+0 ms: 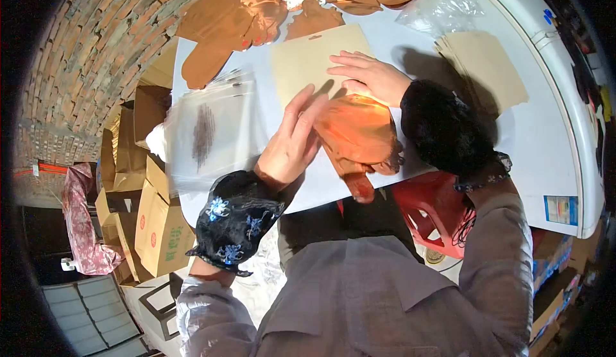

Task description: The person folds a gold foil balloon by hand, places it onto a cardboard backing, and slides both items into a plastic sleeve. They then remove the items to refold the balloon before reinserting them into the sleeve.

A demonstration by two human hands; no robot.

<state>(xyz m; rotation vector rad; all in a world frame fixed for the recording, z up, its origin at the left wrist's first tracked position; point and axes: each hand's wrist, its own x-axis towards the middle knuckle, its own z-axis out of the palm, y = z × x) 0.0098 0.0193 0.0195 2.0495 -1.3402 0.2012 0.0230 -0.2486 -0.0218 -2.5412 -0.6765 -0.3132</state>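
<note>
A beige card sheet (298, 68) with a small hanging slot at its top edge lies on the white table. Brown stretchy fabric (356, 129), which looks like hosiery, covers the card's lower part, and a narrow end hangs at the table's front edge. My left hand (290, 142) rests at the fabric's left edge, its fingers stretched toward the card. Flat over the card and the fabric's top edge lies my right hand (372, 78), fingers extended. Neither hand visibly grips anything.
Clear plastic bags (221, 132) are stacked at the left. More card sheets (491, 75) lie at the right. Brown fabric pieces (215, 26) spread along the far side. Cardboard boxes (157, 222) stand left of the table, and a red stool (430, 203) is below its front edge.
</note>
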